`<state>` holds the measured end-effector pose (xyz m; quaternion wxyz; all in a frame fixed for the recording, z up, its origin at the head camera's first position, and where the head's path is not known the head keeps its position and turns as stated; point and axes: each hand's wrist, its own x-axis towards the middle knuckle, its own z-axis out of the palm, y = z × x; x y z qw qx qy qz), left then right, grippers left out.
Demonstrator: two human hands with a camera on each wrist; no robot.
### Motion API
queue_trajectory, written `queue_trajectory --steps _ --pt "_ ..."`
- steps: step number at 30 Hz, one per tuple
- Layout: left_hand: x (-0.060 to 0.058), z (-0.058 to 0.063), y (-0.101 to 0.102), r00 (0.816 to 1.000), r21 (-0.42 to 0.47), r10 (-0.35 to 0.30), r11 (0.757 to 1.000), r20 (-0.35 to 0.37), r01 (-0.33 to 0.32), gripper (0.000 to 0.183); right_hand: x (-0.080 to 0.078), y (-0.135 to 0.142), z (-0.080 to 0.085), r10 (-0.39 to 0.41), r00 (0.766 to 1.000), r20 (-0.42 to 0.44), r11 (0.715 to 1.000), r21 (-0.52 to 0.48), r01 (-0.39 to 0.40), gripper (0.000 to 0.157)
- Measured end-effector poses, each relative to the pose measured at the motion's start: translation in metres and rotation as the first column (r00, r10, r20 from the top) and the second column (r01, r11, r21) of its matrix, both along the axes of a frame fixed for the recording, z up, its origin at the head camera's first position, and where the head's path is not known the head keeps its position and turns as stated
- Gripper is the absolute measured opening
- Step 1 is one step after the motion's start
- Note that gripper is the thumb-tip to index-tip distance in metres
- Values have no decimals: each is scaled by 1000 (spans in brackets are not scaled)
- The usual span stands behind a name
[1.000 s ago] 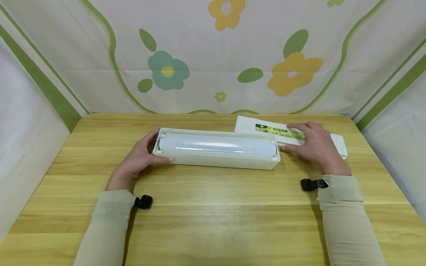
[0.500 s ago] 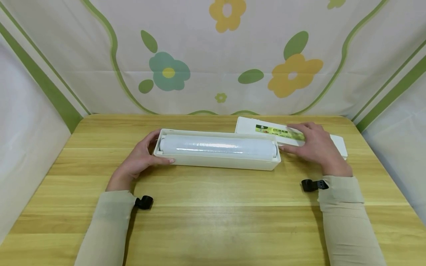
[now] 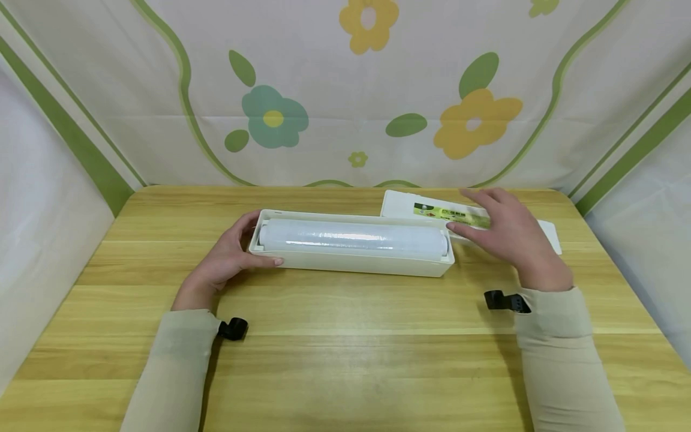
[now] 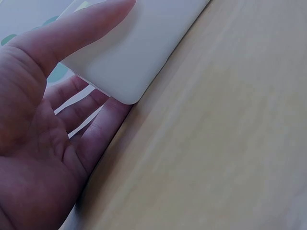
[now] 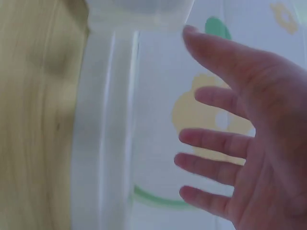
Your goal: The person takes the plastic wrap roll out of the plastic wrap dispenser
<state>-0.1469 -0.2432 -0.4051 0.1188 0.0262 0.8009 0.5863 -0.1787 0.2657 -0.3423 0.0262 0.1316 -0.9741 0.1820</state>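
A long white cling film box (image 3: 351,263) stands uncovered in the middle of the table, with a roll of clear cling film (image 3: 351,235) inside. My left hand (image 3: 224,259) grips its left end; the left wrist view shows the thumb along the front wall (image 4: 124,62) and the fingers round the end and behind. Over at the right, my right hand (image 3: 507,234) is raised above the white lid (image 3: 399,203), holding nothing. Its fingers are spread and nearly straight in the right wrist view, the thumb (image 5: 211,48) near the box's right end (image 5: 139,14).
The lid bears a green and yellow label (image 3: 448,213) and lies slanted behind the box's right end. A wooden table (image 3: 345,360) carries everything. A flower-printed curtain (image 3: 335,90) hangs right behind its far edge.
My right hand has lifted off the lid, its thumb now up by the top of the box's right end. The left hand and the box have stayed in place.
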Motion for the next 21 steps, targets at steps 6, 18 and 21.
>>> queue_trajectory --steps 6,18,21 --pt "-1 1 1 1000 -8 -4 1000 -7 4 111 7 -21 9 38 986 -162 999 12 -36 77" --pt "0 1 -2 1000 -12 -1 1000 0 1 111 12 -69 0 202 881 -427 979 77 -188 53" --pt "-1 1 -3 1000 -12 -2 1000 -4 2 110 13 -79 -2 223 875 -430 974 70 -214 50"
